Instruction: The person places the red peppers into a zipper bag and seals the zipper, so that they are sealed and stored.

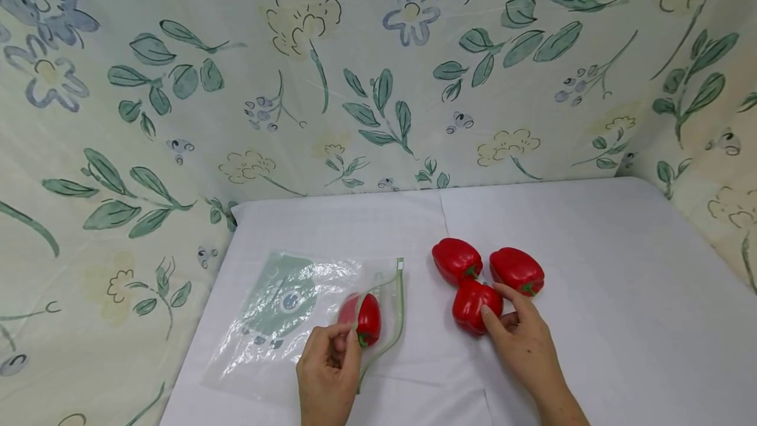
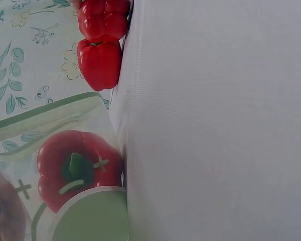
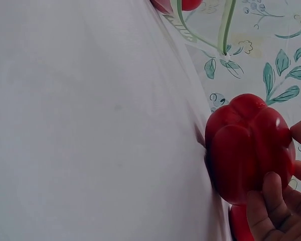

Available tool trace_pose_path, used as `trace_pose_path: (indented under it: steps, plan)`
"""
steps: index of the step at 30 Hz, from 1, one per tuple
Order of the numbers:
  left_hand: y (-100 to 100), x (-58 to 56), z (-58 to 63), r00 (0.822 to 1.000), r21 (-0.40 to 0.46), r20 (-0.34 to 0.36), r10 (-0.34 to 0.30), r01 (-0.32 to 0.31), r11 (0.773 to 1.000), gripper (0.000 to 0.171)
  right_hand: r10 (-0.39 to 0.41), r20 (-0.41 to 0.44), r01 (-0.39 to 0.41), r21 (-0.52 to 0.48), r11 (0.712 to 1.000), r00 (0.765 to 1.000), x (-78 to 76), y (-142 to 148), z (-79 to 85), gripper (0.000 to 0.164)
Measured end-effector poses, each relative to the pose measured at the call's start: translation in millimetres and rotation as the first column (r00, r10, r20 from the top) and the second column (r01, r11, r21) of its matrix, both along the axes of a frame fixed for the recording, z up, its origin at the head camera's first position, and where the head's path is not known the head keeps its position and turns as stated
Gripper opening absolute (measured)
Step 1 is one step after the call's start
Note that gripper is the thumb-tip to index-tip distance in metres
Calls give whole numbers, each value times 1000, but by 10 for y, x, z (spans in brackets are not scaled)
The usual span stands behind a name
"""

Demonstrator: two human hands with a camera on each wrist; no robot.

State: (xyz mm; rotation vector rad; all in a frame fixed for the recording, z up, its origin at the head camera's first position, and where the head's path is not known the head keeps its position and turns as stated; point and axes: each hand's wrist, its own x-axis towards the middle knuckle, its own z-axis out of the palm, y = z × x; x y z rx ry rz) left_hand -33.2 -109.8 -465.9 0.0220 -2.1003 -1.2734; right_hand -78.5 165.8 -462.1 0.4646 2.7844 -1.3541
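Observation:
A clear zip bag (image 1: pixel 284 340) with a green printed design lies flat, its green-edged mouth turned to the right. Inside, near that mouth, sits a red bell pepper (image 1: pixel 369 321) with a green stem. My left hand (image 1: pixel 327 370) pinches the bag's near edge beside this pepper. To the right, my right hand (image 1: pixel 525 344) holds another red bell pepper (image 1: pixel 473 304) between thumb and fingers; the right wrist view shows the fingers along the side of this pepper (image 3: pixel 246 150). Two more bell peppers, one at back left (image 1: pixel 455 260) and one at right (image 1: pixel 517 271), lie close behind it.
A white cloth (image 1: pixel 621 321) covers the table. Behind and at both sides hangs a floral curtain (image 1: pixel 378 71), meeting the table's far edge.

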Motion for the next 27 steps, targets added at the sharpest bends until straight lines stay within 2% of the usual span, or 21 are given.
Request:
trace_pose_path:
  steps: [9, 14, 22, 27]
  plan:
    - [5, 8, 15, 999, 7, 42, 7, -8, 1000, 29, 37, -7, -37, 1, 999, 999, -8, 2, -4, 59]
    - [12, 10, 22, 999, 2, 52, 14, -14, 1000, 29, 38, -7, -37, 10, 999, 999, -13, 1, -12, 62]
    - [21, 16, 30, 993, -5, 109, 41, -40, 999, 29, 30, 4, -30, 29, 999, 1000, -15, -3, -41, 68]
    - [21, 20, 27, 993, -2, 110, 33, -33, 999, 29, 30, 20, -31, 13, 999, 999, -11, -5, -44, 70]
